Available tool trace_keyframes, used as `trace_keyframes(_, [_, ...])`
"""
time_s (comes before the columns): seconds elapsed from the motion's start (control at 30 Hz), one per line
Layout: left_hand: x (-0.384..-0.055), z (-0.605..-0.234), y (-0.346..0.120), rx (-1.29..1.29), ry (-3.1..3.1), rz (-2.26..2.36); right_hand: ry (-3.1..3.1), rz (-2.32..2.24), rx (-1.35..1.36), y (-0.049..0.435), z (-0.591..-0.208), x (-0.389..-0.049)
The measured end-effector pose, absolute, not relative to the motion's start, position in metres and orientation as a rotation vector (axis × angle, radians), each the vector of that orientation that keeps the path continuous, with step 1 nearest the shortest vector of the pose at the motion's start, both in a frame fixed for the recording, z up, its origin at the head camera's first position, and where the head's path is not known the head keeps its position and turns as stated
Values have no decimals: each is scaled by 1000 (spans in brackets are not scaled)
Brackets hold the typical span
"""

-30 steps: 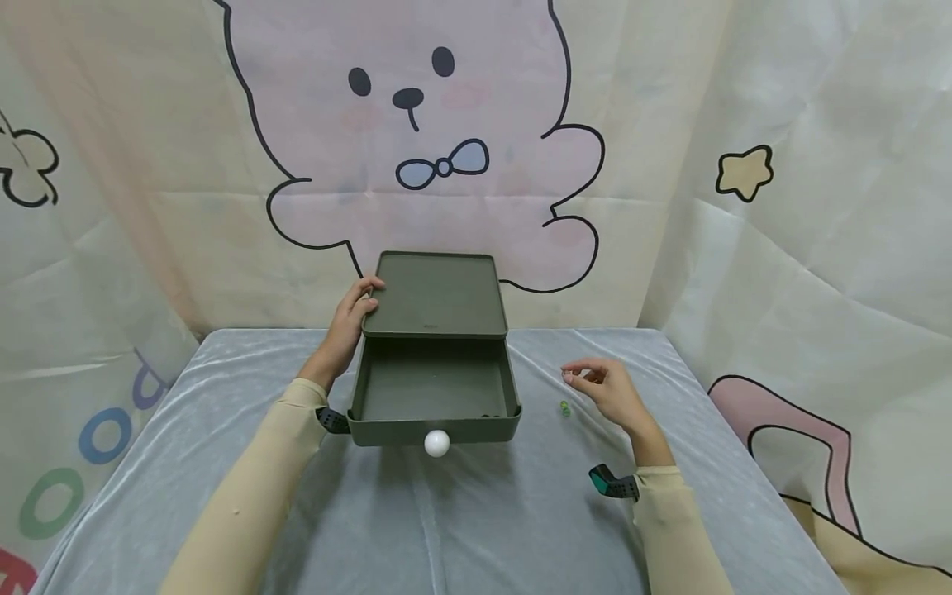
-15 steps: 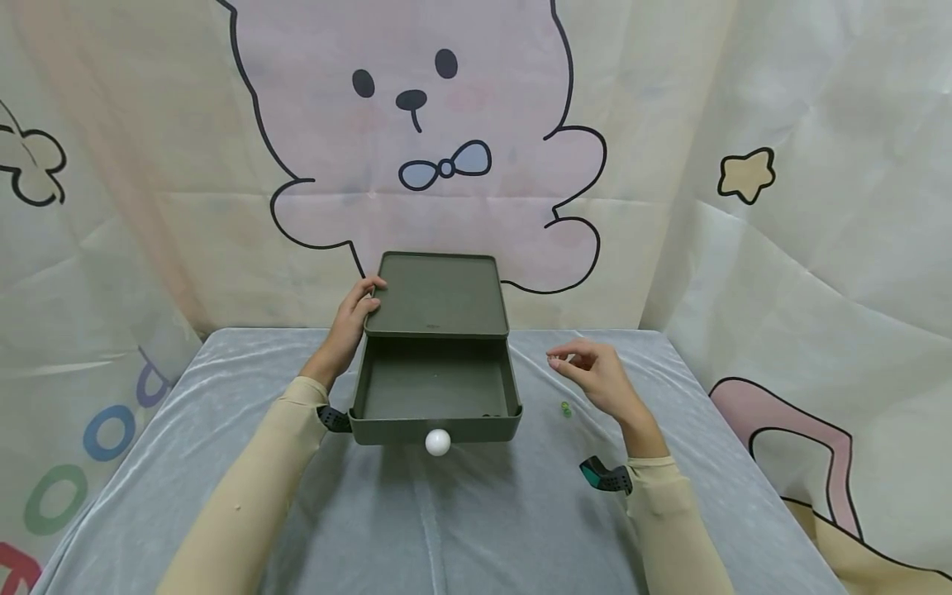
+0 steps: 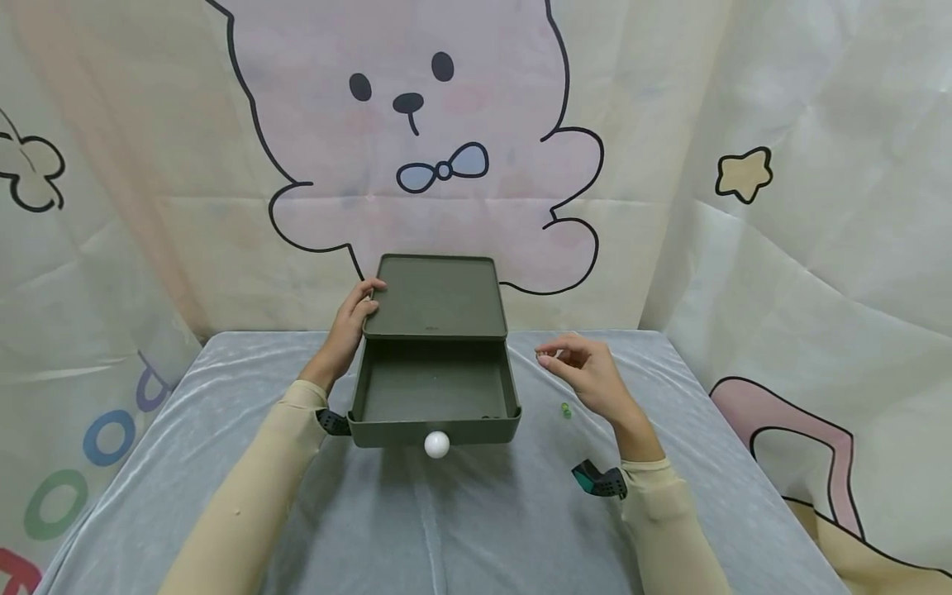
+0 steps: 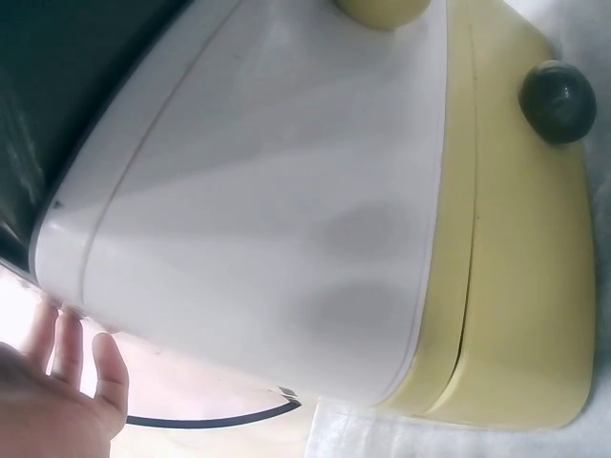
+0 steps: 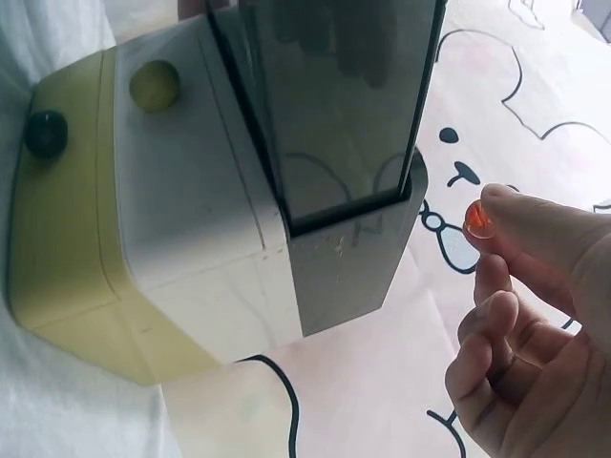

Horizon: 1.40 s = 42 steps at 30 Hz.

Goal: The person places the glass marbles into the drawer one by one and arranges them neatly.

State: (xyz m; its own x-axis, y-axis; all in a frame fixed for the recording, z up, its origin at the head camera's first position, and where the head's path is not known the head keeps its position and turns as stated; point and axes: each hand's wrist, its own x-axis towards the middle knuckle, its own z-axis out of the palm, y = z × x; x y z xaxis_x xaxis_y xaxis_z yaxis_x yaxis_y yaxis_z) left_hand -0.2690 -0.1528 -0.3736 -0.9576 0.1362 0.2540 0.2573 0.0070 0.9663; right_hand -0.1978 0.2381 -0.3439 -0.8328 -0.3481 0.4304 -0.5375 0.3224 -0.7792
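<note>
My left hand (image 3: 349, 326) rests against the left side of a small drawer cabinet (image 3: 439, 293), fingertips at its top edge. Its dark green top drawer (image 3: 427, 434), with a white knob (image 3: 436, 445), is pulled out toward me. A few small items (image 3: 489, 416) lie in the drawer's front right corner, mostly hidden by the front wall. To the right of the cabinet, my right hand (image 3: 587, 376) pinches a clear glass marble (image 5: 478, 219) with an orange swirl between thumb and index finger, above the cloth. Green marbles (image 3: 567, 410) lie on the cloth below that hand.
Lower tiers show in the wrist views: a white drawer (image 4: 277, 210) with a yellow knob (image 5: 155, 86) and a yellow drawer (image 4: 525, 286) with a dark knob (image 4: 558, 102). A grey-blue cloth (image 3: 476, 529) covers the table. A printed curtain (image 3: 632, 66) hangs behind.
My right hand has moved left and slightly farther from me, toward the drawer, with the marble pinched. The left hand and the drawer stay in place.
</note>
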Motion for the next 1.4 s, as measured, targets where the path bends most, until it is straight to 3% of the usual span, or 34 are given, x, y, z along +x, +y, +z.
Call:
trace_keyframes(0.93, [-267, -372, -154, -435, -2168, -2129, -2375, 1517, 1017, 202, -327, -183])
trace_keyframes(1.4, [-266, -370, -153, -411, -2174, -2136, -2498, 1486, 993, 185, -331, -180])
